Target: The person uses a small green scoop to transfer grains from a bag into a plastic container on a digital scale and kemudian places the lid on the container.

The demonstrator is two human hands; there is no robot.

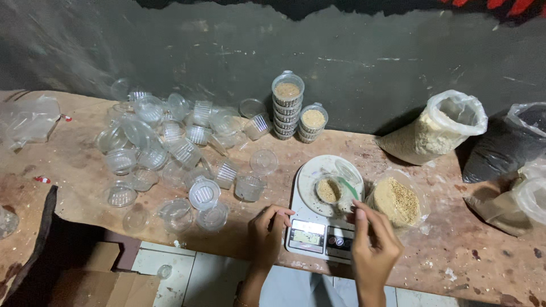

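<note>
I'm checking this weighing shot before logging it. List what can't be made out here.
- Scale display, head view: too small and washed out to read.
- Green spoon, head view: its handle is hidden inside the right hand.
- Lower cups in the filled stack, head view: contents masked by the cups above.
- Black bag, head view: cut off by the right edge.
- Left hand fingertips: curled under, so contact with the scale is unclear.

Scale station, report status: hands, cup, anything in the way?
Left hand empty at scale. Right hand holds green spoon over cup. Nothing in the way.
</note>
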